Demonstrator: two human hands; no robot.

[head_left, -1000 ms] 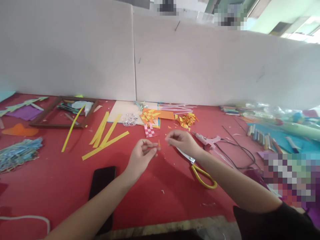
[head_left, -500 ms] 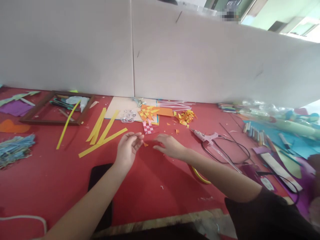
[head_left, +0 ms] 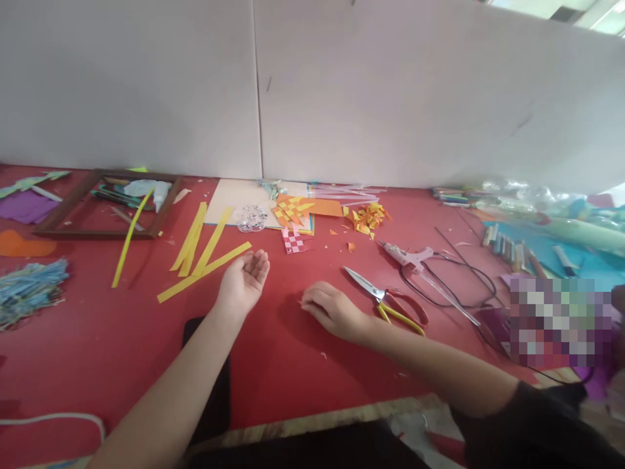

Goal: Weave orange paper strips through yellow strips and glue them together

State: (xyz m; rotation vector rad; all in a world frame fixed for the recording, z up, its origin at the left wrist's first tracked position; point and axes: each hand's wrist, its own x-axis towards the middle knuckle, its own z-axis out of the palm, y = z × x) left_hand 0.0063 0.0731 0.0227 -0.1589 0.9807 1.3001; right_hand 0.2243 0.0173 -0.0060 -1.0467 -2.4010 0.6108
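Note:
My left hand (head_left: 244,280) is turned palm up above the red table, near the ends of the yellow paper strips (head_left: 195,247). Its fingers are loosely curled and apart, with nothing visible in the palm. My right hand (head_left: 334,311) rests low over the table with fingers bent and pressed together; whatever may be between the fingertips is hidden. Just right of it lie scissors (head_left: 381,296) with red and yellow handles. Beyond the hands sit a small pink checkered woven paper fish (head_left: 293,242) and an orange and yellow woven paper piece (head_left: 291,212).
A pink glue gun (head_left: 407,255) with its cable lies at right. Orange paper scraps (head_left: 368,218) and a bag of googly eyes (head_left: 252,219) are at the back. A wooden frame (head_left: 107,233) stands left, a dark phone (head_left: 215,397) near my left forearm. White panels (head_left: 390,98) close off the back.
My right hand has moved down and nearer to me, uncovering the scissors. My left hand has turned palm up and shifted slightly. The small orange scrap between the hands no longer shows.

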